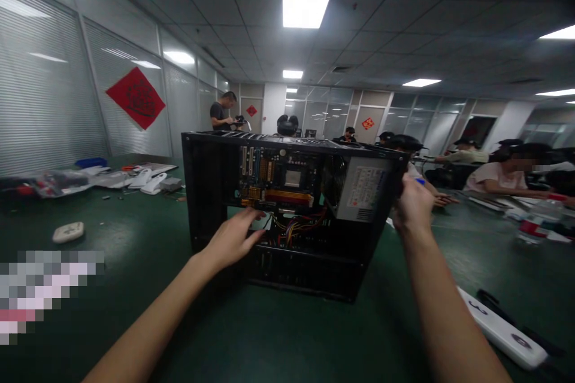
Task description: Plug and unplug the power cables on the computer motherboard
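Observation:
A black computer case [202, 191] stands on the table with its side open towards me. Inside it a motherboard [294, 161] is mounted at the top, beside a power supply [365, 191] with a white label. Coloured cables [291, 230] hang below the board. My left hand [233, 236] reaches into the opening with thumb and fingers apart, close to the board's lower left edge; whether its fingertips touch anything is unclear. My right hand [414, 206] grips the case's right edge, its fingertips partly hidden. A small blue thing [420, 182] shows just beyond that hand.
The green table [287, 341] carries a white power strip [503, 329] at right, a plastic bottle [541, 221], and a small whitish box [68, 232] at left. Plastic bags and papers [121, 176] lie behind. Other people sit along the right; one person [222, 111] stands at the back.

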### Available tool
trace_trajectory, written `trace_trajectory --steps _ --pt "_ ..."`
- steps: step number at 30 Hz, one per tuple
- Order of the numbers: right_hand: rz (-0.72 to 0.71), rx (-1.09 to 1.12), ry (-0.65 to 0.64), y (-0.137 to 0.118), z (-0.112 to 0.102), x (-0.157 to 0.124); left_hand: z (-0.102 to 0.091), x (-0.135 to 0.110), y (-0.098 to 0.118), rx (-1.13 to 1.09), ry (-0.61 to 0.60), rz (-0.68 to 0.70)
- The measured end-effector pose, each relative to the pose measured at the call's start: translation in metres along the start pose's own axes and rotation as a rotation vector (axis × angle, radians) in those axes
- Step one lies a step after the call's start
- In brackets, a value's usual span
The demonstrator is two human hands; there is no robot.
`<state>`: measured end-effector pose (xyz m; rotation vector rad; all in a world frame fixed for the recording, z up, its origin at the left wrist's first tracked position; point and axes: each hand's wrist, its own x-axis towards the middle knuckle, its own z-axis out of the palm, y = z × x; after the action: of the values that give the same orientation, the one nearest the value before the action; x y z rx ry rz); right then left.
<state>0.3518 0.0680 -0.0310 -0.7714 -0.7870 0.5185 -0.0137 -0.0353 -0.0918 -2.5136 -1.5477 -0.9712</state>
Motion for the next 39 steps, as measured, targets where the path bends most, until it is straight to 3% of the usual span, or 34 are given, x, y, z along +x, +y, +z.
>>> trace_trajectory --steps 2,6,9,11,16,18,21,24,27,30,33,39 --pt "-0.098 0.076 0.053 -0.038 -0.001 -0.005 -0.008 0.018 -0.003 -0.065 -0.144 0.020" --pt "-0.564 0.137 -0.039 -0.103 0.000 -0.051 -0.011 0.048 -0.008 -0.160 -0.432 0.015" --pt "-0.659 0.031 -0.130 -0.125 0.005 -0.093 -0.007 0.057 -0.012 -0.214 -0.488 0.031" --pt "-0.655 -0.065 -0.268 -0.126 0.011 -0.115 -0.005 0.059 -0.015 -0.246 -0.502 0.046" --pt "-0.643 -0.472 -0.943 -0.089 0.042 -0.144 -0.010 0.060 -0.016 -0.369 -0.463 0.006" --pt "-0.535 -0.579 -1.057 -0.062 0.056 -0.149 -0.015 0.061 -0.013 -0.422 -0.411 -0.027" --pt "-0.349 -0.613 -1.109 -0.022 0.073 -0.150 -0.023 0.064 -0.006 -0.464 -0.327 -0.046" --pt "-0.220 -0.546 -1.133 0.002 0.083 -0.143 -0.027 0.066 0.000 -0.497 -0.244 -0.056" --pt "-0.134 -0.406 -1.112 0.010 0.087 -0.134 -0.028 0.067 0.003 -0.586 -0.154 -0.080" --pt "-0.072 -0.301 -1.055 0.014 0.087 -0.128 -0.025 0.067 0.002 -0.727 -0.164 -0.119" --pt "-0.030 -0.263 -0.982 0.019 0.086 -0.125 -0.018 0.068 0.001 -0.841 -0.178 -0.152" --pt "0.033 -0.250 -0.856 0.033 0.088 -0.124 -0.002 0.071 0.004 -0.972 -0.069 -0.252"
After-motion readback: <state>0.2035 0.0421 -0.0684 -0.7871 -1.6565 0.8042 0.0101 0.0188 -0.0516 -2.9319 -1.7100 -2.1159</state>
